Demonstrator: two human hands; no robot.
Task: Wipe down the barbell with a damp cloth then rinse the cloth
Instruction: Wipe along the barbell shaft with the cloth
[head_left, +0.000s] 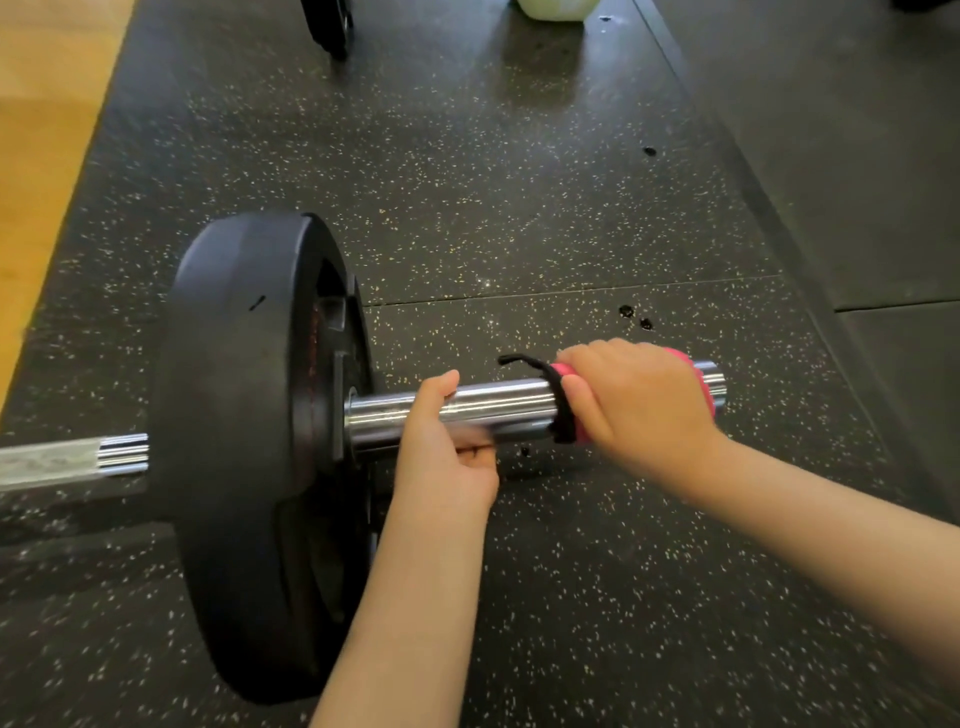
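Barbell (493, 408) lying on a black speckled rubber mat (519, 208), seen from above the person working on it.

The chrome end sleeve (379, 415) runs left to right across the middle of the view. A thick black plate (244, 415) is loaded on it and stands upright on the mat. Left of the plate, the thinner shaft (78, 460) runs out of the view.

Left hand (447, 452): it grasps the bare sleeve just beside the plate, with the thumb laid over the top of the metal and the fingers curled underneath.

Right hand (634, 400): it is clenched from above round a pink cloth (691, 379), which is wrapped about the sleeve near its outer end. Pink shows on both sides of the fist. A short stub of bare chrome shows beyond the cloth.

A black strap (563, 415) edges the cloth on the side facing the left hand. One end of it sticks up free of the bar. Bare sleeve lies between the two hands, which are apart.

A few dark spots (627, 312) mark the mat behind the right hand. A pale green container (556, 8) stands on the mat at the top edge, mostly cut off. To its left is another black disc (327, 26), also cut off. A strip of wooden floor (47, 130) borders the mat on the left.
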